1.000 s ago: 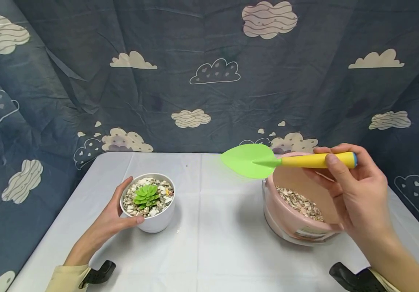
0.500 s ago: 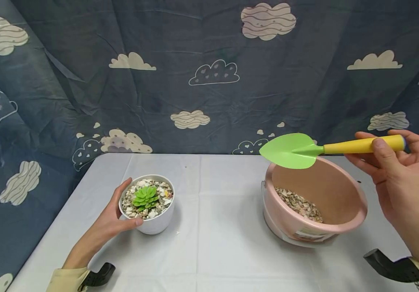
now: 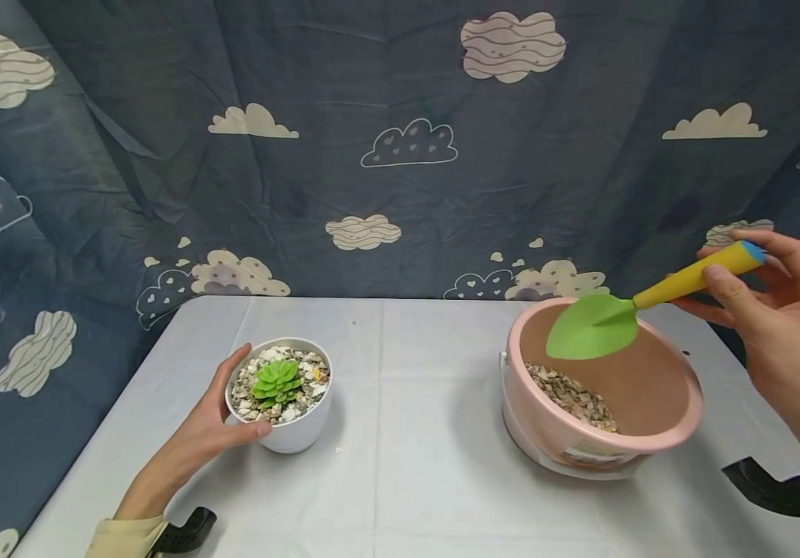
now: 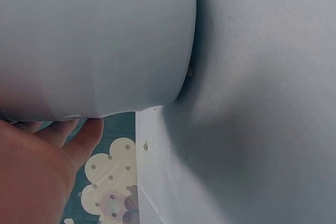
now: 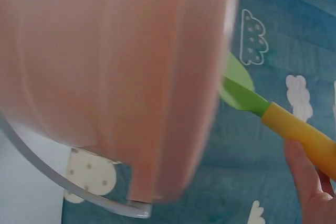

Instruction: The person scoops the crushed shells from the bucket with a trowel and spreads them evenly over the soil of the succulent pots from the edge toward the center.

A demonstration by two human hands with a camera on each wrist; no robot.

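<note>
With thumb and fingers around its left side, my left hand (image 3: 194, 438) holds a small white flowerpot (image 3: 297, 435) upright on the table. A green succulent (image 3: 277, 383) sits in the pot amid pale gravel. My right hand (image 3: 794, 322) grips the yellow handle of a toy trowel (image 3: 591, 327) between thumb and fingers. The trowel's green blade tilts down over the opening of a pink bucket (image 3: 531, 415), above the gravel (image 3: 570, 397) inside. In the right wrist view the bucket wall (image 5: 105, 66) hides part of the blade. The left wrist view shows the pot's side (image 4: 105, 40) and fingertips touching it.
A white cloth covers the table (image 3: 407, 434). Behind it hangs a dark curtain (image 3: 372, 186) with cloud prints. The bucket's handle (image 5: 63, 179) hangs down along its side. A few tiny crumbs lie near the flowerpot.
My right hand has moved right with the trowel, and the blade has tipped downward and lowered over the bucket's opening. My left hand and the flowerpot have stayed in place.
</note>
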